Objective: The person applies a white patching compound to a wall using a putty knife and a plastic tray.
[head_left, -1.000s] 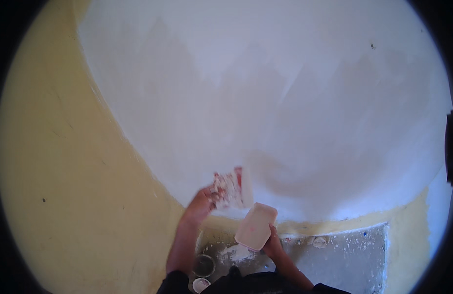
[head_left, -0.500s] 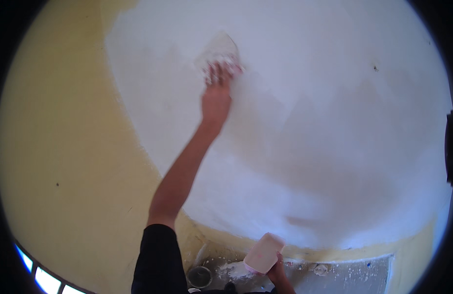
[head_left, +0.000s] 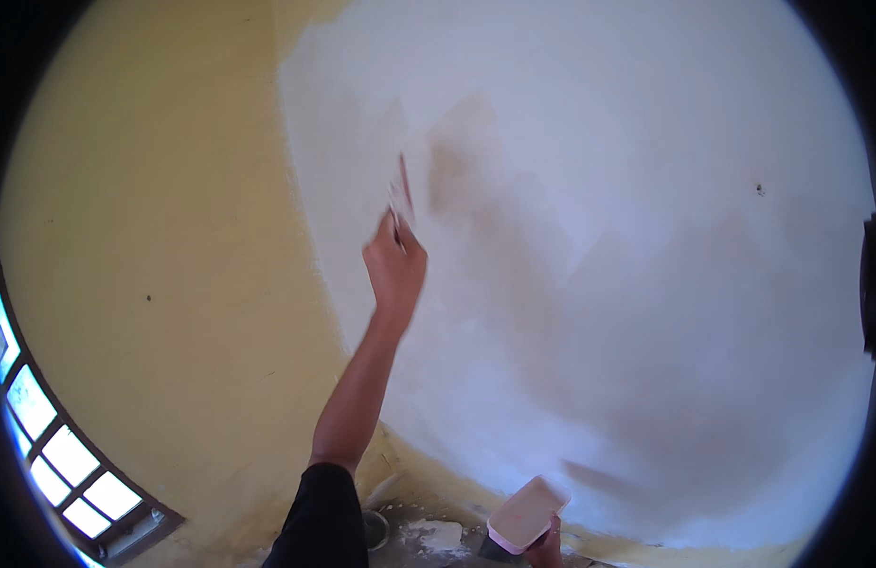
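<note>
Yellow wall [head_left: 163, 246] fills the left of our view, and a broad patch of fresh white plaster [head_left: 599, 189] covers the wall to its right, with darker damp streaks near the middle. Our left hand [head_left: 395, 270] is raised high on an outstretched arm, its grip closed around the handle of a putty knife [head_left: 400, 199], whose blade rests edge-on against the plaster just right of where yellow meets white. Low at the bottom edge, our right hand [head_left: 549, 549] is closed on the underside of a flat rectangular plaster tray [head_left: 527, 512], held tilted and well apart from the knife. A window with small bright panes [head_left: 50, 445] curves along the lower left. A small round pot [head_left: 375, 528] sits on the spattered floor below.
</note>
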A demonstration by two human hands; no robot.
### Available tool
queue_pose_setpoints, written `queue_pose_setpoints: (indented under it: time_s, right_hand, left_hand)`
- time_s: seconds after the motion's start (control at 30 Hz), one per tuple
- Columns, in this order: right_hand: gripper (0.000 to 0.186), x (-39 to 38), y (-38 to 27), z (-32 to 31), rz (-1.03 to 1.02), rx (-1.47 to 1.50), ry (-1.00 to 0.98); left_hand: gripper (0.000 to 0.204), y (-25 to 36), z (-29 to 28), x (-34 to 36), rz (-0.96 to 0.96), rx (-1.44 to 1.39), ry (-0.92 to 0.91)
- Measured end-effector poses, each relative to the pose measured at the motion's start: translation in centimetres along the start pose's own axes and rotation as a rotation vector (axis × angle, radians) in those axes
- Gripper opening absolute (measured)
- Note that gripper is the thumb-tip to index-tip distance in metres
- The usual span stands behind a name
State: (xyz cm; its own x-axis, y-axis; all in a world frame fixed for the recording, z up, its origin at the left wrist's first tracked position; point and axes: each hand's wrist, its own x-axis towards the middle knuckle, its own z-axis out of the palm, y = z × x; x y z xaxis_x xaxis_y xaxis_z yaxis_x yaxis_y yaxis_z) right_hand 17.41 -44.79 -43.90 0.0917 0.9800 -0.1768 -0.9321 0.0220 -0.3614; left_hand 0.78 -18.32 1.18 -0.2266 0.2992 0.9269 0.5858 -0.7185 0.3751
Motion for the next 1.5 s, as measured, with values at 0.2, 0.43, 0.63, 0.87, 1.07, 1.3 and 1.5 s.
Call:
queue_pose_setpoints:
  time_s: [0.2,0.43,0.63,0.87,1.07,1.3,1.5]
  right_hand:
    - [0.065,0.4,-0.8,3.2,0.291,0.373,0.169]
    - [0.062,1.3,-1.9,0.3,0.253,0.037,0.044]
    - [0.059,1.3,-6.9,-3.8,0.313,-0.111,-0.025]
    - [0.056,0.3,-14.4,-8.4,0.373,-0.260,-0.089]
    - [0.053,-2.1,-18.2,-12.8,0.461,-0.331,-0.188]
    - [0.050,1.1,-16.8,-11.4,0.431,-0.216,-0.036]
    - [0.053,1.5,-16.2,-9.8,0.402,-0.293,-0.094]
  left_hand:
    - [0.016,-1.5,3.4,8.9,-0.026,0.118,0.016]
    - [0.042,5.6,7.1,4.3,0.123,0.256,0.007]
    - [0.053,12.5,8.4,-4.0,0.211,0.167,-0.124]
    - [0.022,8.8,4.5,-8.2,-0.034,0.005,0.018]
    - [0.045,0.2,10.0,-5.3,-0.144,0.452,-0.088]
    - [0.052,-0.6,9.6,-18.0,0.215,0.272,-0.167]
    - [0.022,-4.1,4.2,-13.2,-0.250,0.268,0.158]
